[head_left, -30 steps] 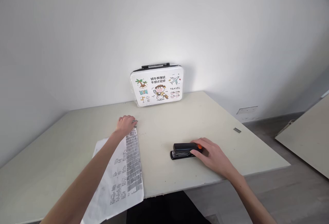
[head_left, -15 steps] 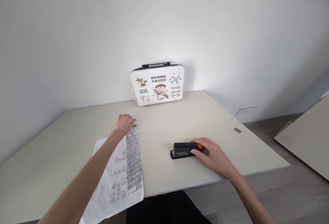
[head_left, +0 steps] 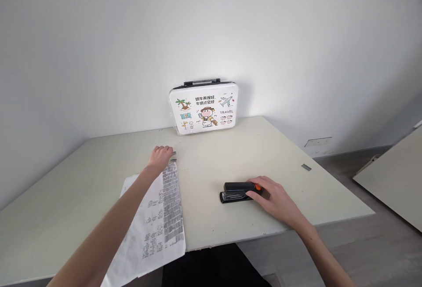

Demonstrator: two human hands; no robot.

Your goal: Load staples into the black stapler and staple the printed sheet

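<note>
My left hand (head_left: 161, 157) is closed at the top edge of a printed sheet of paper (head_left: 154, 230), its fingertips on a small grey strip of staples (head_left: 174, 153). Just below the fingers lies a second staple strip (head_left: 173, 160). My left forearm covers part of the sheet. With fingers over the top and the thumb along the near side, my right hand (head_left: 272, 197) grips the rear end of a black stapler (head_left: 239, 187). The stapler rests on the table, its front pointing left, and an orange patch shows by my fingers.
A white carry case (head_left: 204, 109) with cartoon prints leans against the wall at the back of the pale table (head_left: 211, 164). Another staple strip (head_left: 306, 167) lies near the table's right edge. A further pale panel (head_left: 395, 177) stands at the far right.
The view has shifted very slightly. Both hands, the stapler and the sheet stay in the same places on the table.
</note>
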